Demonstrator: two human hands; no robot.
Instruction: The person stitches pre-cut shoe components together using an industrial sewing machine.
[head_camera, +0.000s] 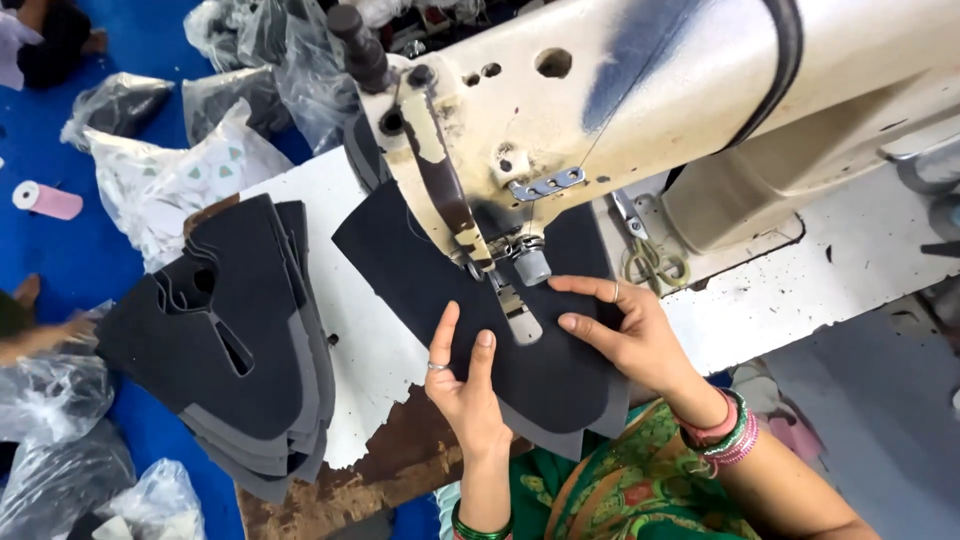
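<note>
A dark cut fabric piece (400, 250) lies flat under the presser foot (518, 318) of a cream sewing machine (620, 90). My left hand (465, 380) presses on the piece just left of the foot, fingers spread, a ring on one finger. My right hand (625, 330) rests on the same piece to the right of the foot, fingers extended toward the needle area. Both hands lie flat on the fabric, neither closed around it.
A stack of dark cut pieces (240, 340) sits at the left of the white table (370, 340). Plastic bags (60, 400) and a patterned bag (180, 170) lie on the blue floor. A pink spool (45, 200) lies far left. Another person's hand (50, 335) shows at the left edge.
</note>
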